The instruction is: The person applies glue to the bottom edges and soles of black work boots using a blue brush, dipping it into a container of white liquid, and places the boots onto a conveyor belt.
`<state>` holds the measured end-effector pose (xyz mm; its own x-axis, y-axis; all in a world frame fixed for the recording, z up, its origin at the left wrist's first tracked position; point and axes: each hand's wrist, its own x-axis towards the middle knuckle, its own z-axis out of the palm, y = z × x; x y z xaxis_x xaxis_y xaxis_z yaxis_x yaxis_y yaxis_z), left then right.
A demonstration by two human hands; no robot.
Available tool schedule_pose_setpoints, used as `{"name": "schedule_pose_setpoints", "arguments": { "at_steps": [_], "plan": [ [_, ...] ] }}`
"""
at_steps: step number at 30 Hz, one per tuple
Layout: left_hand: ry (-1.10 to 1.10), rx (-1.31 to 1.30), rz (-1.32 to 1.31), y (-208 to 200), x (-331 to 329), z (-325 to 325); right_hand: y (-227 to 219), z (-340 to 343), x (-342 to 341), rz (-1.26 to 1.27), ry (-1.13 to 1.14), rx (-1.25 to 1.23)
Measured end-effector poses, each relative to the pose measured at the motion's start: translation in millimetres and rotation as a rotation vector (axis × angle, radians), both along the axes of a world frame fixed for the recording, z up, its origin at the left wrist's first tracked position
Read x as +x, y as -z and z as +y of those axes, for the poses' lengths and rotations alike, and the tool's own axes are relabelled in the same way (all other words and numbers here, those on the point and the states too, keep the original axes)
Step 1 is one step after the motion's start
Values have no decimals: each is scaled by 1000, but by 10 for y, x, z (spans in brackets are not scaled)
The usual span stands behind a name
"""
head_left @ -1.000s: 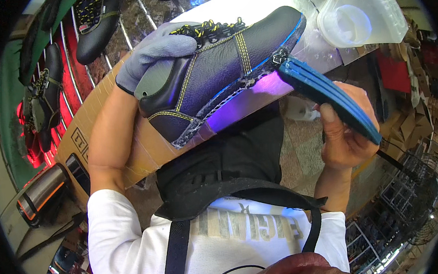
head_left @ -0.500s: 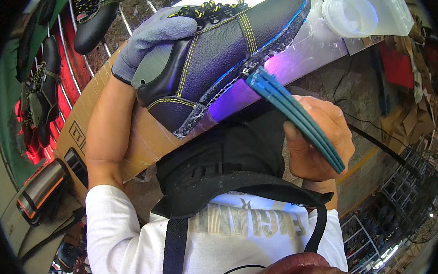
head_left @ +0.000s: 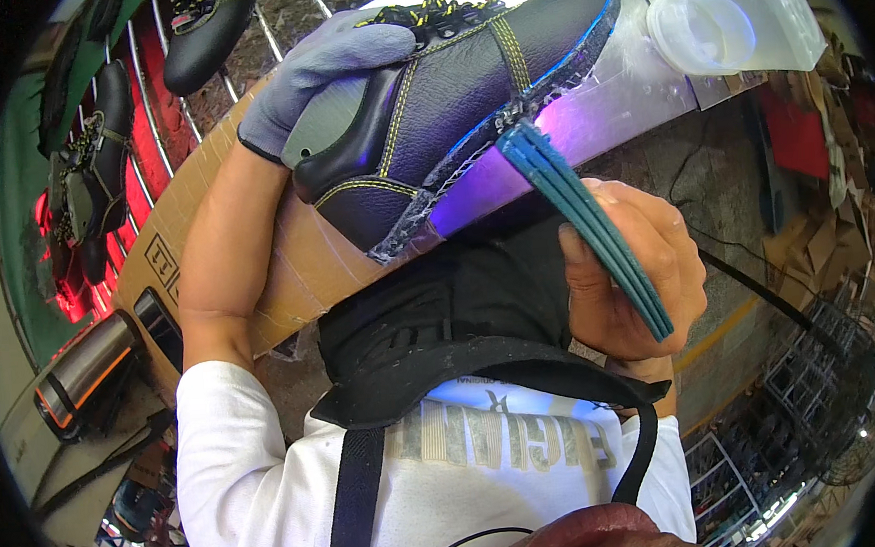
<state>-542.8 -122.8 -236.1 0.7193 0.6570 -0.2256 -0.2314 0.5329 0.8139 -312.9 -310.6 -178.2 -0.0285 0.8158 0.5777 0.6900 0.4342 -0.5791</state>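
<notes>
Your grey-gloved left hand (head_left: pixel 330 74) grips the black yellow-stitched leather shoe upper (head_left: pixel 448 112), long axis running up-right; your right hand (head_left: pixel 633 272) clasps the teal flat sole (head_left: pixel 585 224), its tip touching the shoe's underside.

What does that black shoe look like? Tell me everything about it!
The black shoe looks like grained leather with yellow stitching, black-and-yellow laces and a grey patch at the heel. It has no sole yet: its rough bottom edge is bare, with a thin blue line above it. It lies tilted, toe up to the right. The gloved left hand holds its top, and the blue tool in the right hand touches its bottom edge.
</notes>
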Motion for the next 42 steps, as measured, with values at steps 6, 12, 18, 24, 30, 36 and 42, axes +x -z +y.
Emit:
{"name": "schedule_pose_setpoints", "arguments": {
  "at_steps": [6, 12, 18, 24, 30, 36, 42],
  "plan": [
    [-3, 0, -25, 0, -30, -31, 12, 81, 49, -68, 20, 96],
    [43, 2, -42, -70, -49, -32, 42, 80, -39, -16, -2, 100],
    [26, -186, -200, 172, -115, 56, 522, 135, -131, 1067, -71, -14],
    [-107, -401, -223, 331, -258, 85, 711, 86, -186, 580, -30, 33],
    [59, -81, -276, 22, -136, -32, 113, 181, 19, 140, 69, 92],
    [63, -45, -177, -36, -170, -67, 30, 158, -10, 57, -67, 70],
    [65, -98, -189, 23, -186, -59, 64, 198, 4, 133, -46, 81]
  ]
}}
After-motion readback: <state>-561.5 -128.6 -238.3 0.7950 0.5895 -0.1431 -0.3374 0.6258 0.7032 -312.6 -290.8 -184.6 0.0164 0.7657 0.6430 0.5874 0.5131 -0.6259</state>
